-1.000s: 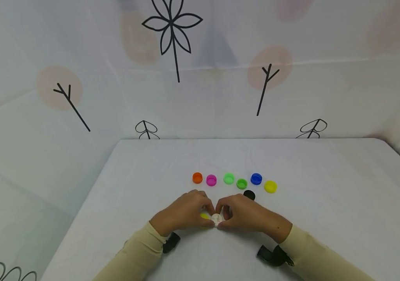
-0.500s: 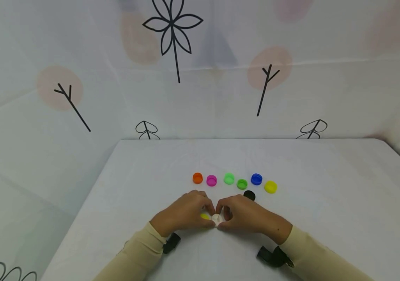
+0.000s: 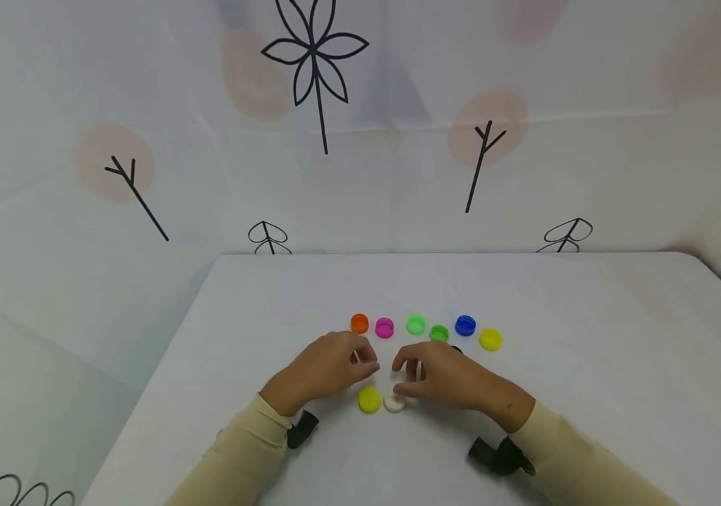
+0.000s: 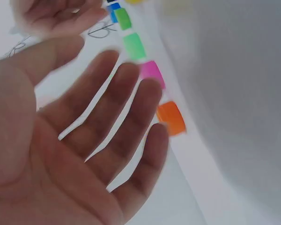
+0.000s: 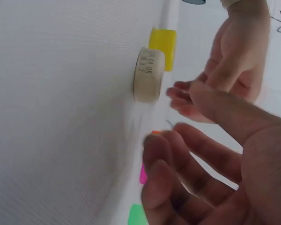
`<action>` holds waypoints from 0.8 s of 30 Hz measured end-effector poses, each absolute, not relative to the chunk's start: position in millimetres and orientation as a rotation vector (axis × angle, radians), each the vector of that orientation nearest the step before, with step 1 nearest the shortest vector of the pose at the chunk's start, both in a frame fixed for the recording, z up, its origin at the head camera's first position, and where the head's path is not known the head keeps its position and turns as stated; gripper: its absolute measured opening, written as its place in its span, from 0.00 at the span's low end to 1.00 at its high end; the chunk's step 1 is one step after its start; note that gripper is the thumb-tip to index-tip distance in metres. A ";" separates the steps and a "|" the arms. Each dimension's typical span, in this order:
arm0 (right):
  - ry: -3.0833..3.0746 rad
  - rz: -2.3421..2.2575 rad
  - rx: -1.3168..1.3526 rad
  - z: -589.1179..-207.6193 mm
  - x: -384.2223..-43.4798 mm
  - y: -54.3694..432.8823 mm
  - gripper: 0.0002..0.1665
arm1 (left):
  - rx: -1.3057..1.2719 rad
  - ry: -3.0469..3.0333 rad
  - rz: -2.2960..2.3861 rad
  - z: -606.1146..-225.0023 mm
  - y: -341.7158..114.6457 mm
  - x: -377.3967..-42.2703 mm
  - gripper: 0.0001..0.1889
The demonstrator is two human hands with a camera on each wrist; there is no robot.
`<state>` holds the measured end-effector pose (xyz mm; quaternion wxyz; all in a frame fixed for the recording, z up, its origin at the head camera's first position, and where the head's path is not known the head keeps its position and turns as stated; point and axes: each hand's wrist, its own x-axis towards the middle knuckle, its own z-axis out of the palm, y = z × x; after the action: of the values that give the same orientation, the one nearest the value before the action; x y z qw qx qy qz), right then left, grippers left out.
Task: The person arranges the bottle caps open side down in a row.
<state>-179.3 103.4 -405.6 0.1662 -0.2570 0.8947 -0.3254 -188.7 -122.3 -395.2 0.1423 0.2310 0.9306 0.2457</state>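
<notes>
A white bottle cap and a yellow bottle cap lie side by side on the table before me. Printed characters show on the side of the white cap in the right wrist view. My left hand hovers above and left of the yellow cap, its fingers loosely bent around nothing. Just over the white cap is my right hand, thumb and fingers apart. In the left wrist view the left palm shows with spread fingers and nothing in them.
Behind the hands, a loose row holds an orange cap, pink cap, light green cap, green cap, blue cap and second yellow cap. A black cap is mostly hidden by the right hand.
Both hands have let go of the white cap and drawn apart. The left hand has moved up and left, uncovering the yellow cap; the right has shifted slightly right.
</notes>
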 end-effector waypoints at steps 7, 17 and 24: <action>2.691 -0.906 -0.731 -391.7 -198.0 95.4 0.14 | 0.627 2.889 0.581 -384.8 -125.1 -201.4 0.09; 2.724 -0.817 -0.711 -385.7 -229.8 72.5 0.15 | 0.588 2.952 0.241 -375.1 -131.4 -229.7 0.17; 2.696 -0.796 -0.668 -391.8 -244.2 61.2 0.21 | 0.623 2.914 0.017 -369.4 -128.7 -237.7 0.21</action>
<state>-244.2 61.2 -391.8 0.1261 -0.2293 0.9257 -0.2732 -237.7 -128.7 -369.4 0.0808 0.2085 0.9747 0.0057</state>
